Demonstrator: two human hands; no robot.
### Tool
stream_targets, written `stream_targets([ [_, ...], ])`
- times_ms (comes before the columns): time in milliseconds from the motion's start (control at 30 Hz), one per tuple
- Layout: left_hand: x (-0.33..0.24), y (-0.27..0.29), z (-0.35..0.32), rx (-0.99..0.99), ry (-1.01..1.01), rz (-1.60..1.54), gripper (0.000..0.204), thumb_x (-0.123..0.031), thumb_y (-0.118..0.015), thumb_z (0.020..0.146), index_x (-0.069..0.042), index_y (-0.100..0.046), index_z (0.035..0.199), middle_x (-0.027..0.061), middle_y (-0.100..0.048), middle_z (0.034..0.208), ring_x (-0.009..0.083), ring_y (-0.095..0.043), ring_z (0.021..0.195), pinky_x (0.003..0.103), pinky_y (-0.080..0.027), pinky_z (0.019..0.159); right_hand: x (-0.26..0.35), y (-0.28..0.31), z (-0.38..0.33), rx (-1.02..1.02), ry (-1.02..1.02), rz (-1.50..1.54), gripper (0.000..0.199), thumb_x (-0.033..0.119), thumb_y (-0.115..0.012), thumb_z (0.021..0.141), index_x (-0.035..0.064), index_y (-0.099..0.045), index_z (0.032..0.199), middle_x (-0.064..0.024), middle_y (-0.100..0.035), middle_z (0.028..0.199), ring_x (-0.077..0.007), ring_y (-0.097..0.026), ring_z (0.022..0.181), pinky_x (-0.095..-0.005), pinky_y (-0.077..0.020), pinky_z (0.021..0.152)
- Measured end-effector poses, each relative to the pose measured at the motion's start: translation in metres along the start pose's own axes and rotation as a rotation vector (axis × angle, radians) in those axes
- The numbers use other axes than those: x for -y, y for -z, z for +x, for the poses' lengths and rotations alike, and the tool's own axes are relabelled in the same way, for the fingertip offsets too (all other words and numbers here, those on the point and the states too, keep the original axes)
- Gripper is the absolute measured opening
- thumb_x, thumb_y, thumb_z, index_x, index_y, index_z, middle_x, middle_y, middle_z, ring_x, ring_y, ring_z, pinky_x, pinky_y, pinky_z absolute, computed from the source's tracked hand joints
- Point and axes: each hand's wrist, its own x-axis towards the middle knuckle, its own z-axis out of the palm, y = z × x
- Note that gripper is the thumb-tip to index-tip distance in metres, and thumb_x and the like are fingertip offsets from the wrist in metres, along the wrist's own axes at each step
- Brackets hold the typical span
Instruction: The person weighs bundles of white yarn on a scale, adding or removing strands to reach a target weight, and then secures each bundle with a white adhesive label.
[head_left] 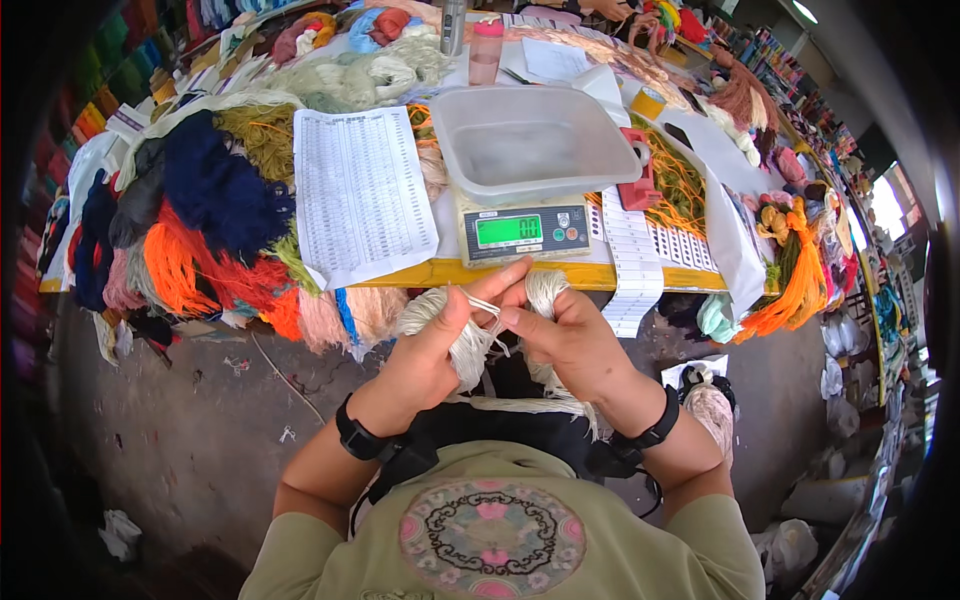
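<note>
Over by the desk [432, 273], the white yarn [468, 360] bunches against both hands and hangs between them; left hand [425, 355] and right hand [580, 350] each have a grip pinching thin strands. It looks creamy, loosely looped, straggly.

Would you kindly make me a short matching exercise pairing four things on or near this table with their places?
Things:
1. White yarn
2. Translucent plastic tub
3. Pink bottle
4. Large sheet printed with a table

Places:
A. Behind the tub
B. In the left hand and right hand
C. Left of the digital scale
D. On top of the scale

Pairs: 1-B, 2-D, 3-A, 4-C
</note>
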Motion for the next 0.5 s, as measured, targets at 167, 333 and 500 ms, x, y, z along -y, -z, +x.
stream_targets([
  [167, -0.004, 0.001, 0.004, -0.120, -0.004, 0.224, 0.053, -0.039, -0.041, 0.103, -0.001, -0.048, 0.138, 0.0116, -0.049, 0.140, 0.0212, -0.046, 0.128, 0.036, -0.035, 0.107, -0.005, 0.012, 0.001, 0.038, -0.097, 0.198, 0.009, 0.018, -0.060, 0.096, 0.0093, -0.061, 0.098, 0.0054, -0.055, 0.073, -0.0023, -0.034, 0.055, -0.0206, -0.0251, 0.049],
  [333, 0.007, 0.012, 0.000, -0.222, 0.038, 0.330, 0.037, -0.025, -0.047, 0.101, 0.000, -0.059, 0.126, 0.0137, -0.056, 0.134, 0.0223, -0.055, 0.118, 0.037, -0.042, 0.101, 0.004, 0.026, -0.007, 0.119, -0.128, 0.158, 0.020, 0.028, -0.058, 0.097, 0.0103, -0.060, 0.089, 0.0066, -0.047, 0.067, -0.0034, -0.038, 0.053, -0.0218, -0.0267, 0.046],
  [500, -0.025, 0.037, -0.027, -0.131, 0.196, 0.520, 0.053, -0.041, -0.044, 0.101, 0.006, -0.067, 0.102, 0.0195, -0.068, 0.108, 0.0242, -0.065, 0.095, 0.035, -0.051, 0.085, -0.011, 0.062, -0.004, 0.397, -0.178, -0.387, 0.026, 0.033, -0.064, 0.093, 0.0067, -0.065, 0.098, 0.0075, -0.055, 0.074, -0.0032, -0.047, 0.064, -0.0214, -0.0377, 0.053],
])
